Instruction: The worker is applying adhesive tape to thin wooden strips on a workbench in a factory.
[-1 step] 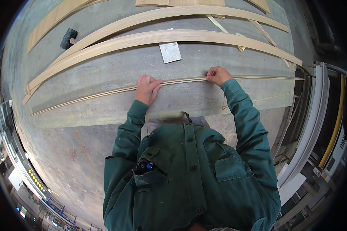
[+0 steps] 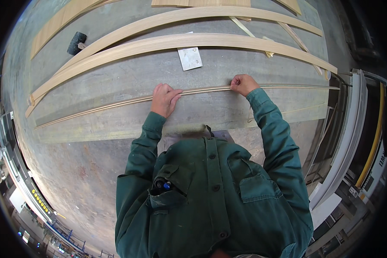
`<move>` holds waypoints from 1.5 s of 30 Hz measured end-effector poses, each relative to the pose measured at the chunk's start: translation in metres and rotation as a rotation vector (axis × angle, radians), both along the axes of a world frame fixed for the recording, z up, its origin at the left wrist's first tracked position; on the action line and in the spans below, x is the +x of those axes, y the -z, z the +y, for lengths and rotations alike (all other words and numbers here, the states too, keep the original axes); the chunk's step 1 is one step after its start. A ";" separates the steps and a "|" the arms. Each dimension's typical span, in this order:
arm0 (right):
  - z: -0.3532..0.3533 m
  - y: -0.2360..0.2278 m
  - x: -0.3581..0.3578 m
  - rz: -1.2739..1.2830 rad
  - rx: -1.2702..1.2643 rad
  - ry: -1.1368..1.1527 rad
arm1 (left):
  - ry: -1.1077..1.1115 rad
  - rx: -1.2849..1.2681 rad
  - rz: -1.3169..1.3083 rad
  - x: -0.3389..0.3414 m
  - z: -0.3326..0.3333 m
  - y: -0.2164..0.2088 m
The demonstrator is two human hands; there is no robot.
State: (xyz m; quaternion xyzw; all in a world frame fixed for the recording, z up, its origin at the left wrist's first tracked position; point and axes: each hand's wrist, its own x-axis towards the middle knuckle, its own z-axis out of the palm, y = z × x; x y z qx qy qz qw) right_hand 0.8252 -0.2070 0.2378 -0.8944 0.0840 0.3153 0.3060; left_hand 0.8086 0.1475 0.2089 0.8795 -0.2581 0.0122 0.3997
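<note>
Long thin wooden strips [image 2: 204, 90], lying side by side, run across the grey worktable [image 2: 133, 81] in front of me. My left hand [image 2: 163, 99] is closed around them left of the middle, its thumb and forefinger pressed along the wood. Farther right, my right hand [image 2: 244, 84] pinches the same strips with curled fingers. Beyond my hands, a wide pale wooden board [image 2: 202, 40] lies across the table. A metal plate [image 2: 189, 58] with screws sits at the board's near edge, partly under it.
A second wide board [image 2: 176, 17] lies farther back, crossing the nearer one at the left. A black mallet head [image 2: 76, 43] rests at the far left. Wood offcuts [image 2: 299, 41] lie at the far right. White machine rails [image 2: 346, 142] stand off the table's right end.
</note>
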 end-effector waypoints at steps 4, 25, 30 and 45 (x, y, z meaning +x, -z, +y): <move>0.001 -0.001 0.000 0.004 -0.024 0.005 | -0.002 0.017 -0.044 -0.001 -0.002 -0.001; 0.003 -0.007 0.000 -0.009 -0.059 0.019 | -0.059 0.065 0.121 0.008 -0.084 -0.010; 0.006 -0.006 -0.001 -0.031 -0.041 0.045 | -0.158 0.156 0.119 0.009 -0.018 -0.006; -0.003 0.006 -0.004 -0.039 -0.004 0.095 | -0.213 0.098 0.196 0.020 0.096 -0.009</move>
